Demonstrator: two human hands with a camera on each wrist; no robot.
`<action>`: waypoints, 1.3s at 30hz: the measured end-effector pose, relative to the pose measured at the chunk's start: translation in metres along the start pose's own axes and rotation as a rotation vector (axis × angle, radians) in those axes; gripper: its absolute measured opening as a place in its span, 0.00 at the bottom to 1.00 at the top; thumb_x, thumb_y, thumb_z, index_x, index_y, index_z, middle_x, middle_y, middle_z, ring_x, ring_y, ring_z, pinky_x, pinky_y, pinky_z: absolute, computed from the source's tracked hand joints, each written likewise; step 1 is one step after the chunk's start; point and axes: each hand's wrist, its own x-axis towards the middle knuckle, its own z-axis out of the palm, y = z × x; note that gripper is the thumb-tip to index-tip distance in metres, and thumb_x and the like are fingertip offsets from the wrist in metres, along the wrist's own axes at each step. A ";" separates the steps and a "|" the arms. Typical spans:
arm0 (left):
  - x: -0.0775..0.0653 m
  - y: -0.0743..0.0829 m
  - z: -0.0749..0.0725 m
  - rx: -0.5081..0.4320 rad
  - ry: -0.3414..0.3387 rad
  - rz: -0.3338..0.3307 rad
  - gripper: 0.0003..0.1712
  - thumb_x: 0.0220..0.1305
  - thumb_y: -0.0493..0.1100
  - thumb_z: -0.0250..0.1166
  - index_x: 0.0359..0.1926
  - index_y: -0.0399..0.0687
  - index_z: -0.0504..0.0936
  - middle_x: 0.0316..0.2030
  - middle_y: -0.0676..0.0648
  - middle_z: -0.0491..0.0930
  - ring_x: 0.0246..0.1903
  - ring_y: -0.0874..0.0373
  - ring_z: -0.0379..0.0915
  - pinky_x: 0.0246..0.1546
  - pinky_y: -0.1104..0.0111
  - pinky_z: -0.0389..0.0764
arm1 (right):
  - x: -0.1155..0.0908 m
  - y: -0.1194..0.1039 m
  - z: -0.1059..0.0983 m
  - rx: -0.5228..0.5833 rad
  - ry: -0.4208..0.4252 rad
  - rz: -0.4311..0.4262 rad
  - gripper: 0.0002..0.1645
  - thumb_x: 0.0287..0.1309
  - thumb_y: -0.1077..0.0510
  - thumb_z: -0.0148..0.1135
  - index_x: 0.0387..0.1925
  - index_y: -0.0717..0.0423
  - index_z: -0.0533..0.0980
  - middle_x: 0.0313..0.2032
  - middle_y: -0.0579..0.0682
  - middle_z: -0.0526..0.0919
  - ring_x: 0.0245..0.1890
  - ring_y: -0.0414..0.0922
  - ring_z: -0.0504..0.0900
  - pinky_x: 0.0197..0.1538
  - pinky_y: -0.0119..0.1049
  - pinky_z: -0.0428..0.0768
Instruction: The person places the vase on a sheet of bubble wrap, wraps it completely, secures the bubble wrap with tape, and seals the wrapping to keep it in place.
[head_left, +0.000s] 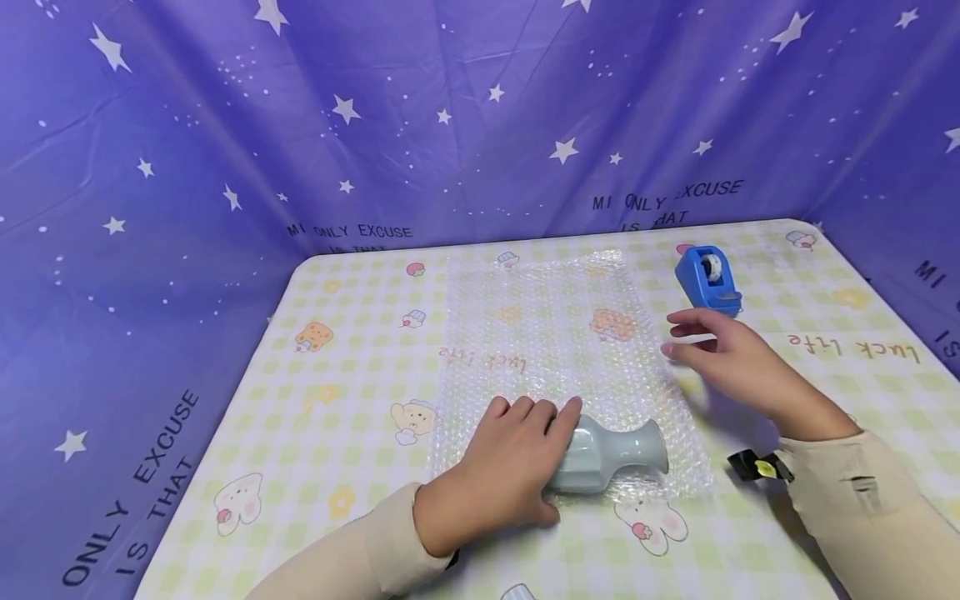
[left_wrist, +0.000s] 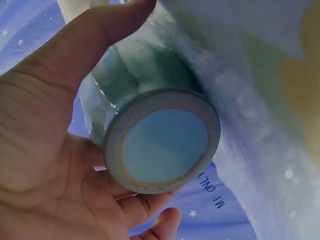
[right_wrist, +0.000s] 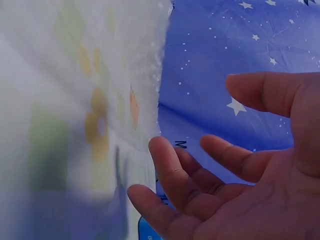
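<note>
A pale celadon vase (head_left: 630, 450) lies on its side on the near part of a sheet of bubble wrap (head_left: 540, 333), its neck and flared mouth toward the right. My left hand (head_left: 513, 462) grips the vase's body from above, thumb on the near side and fingers over the far side. In the left wrist view the round base of the vase (left_wrist: 165, 145) faces the camera. Off the table to the right, my right hand (head_left: 727, 358) hovers beyond the sheet's right edge, fingers loosely bent and holding nothing.
A blue tape dispenser (head_left: 708, 283) with a roll of tape stands at the back right, just beyond the right hand. The table (head_left: 300, 450) wears a green-checked cartoon cloth. A purple curtain (head_left: 465, 108) with stars hangs behind it and at both sides.
</note>
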 end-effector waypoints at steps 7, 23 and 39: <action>0.000 -0.001 0.001 0.040 0.034 0.018 0.61 0.31 0.73 0.83 0.62 0.51 0.67 0.46 0.54 0.76 0.41 0.58 0.75 0.37 0.65 0.68 | -0.003 -0.006 0.003 -0.014 -0.008 -0.025 0.35 0.72 0.47 0.61 0.70 0.64 0.67 0.66 0.66 0.74 0.60 0.66 0.79 0.46 0.21 0.75; -0.002 0.001 0.004 0.108 0.210 0.067 0.48 0.37 0.62 0.79 0.58 0.46 0.72 0.43 0.51 0.77 0.35 0.57 0.77 0.32 0.65 0.76 | -0.002 -0.008 0.009 -0.051 -0.011 -0.073 0.31 0.71 0.48 0.63 0.66 0.63 0.72 0.63 0.64 0.78 0.58 0.63 0.82 0.46 0.23 0.77; -0.008 0.011 0.002 0.233 0.576 0.066 0.14 0.71 0.36 0.43 0.39 0.46 0.76 0.31 0.51 0.73 0.26 0.58 0.72 0.27 0.68 0.71 | -0.015 -0.033 0.021 -0.220 0.082 -0.451 0.26 0.60 0.59 0.73 0.60 0.47 0.78 0.64 0.51 0.77 0.65 0.53 0.75 0.67 0.33 0.69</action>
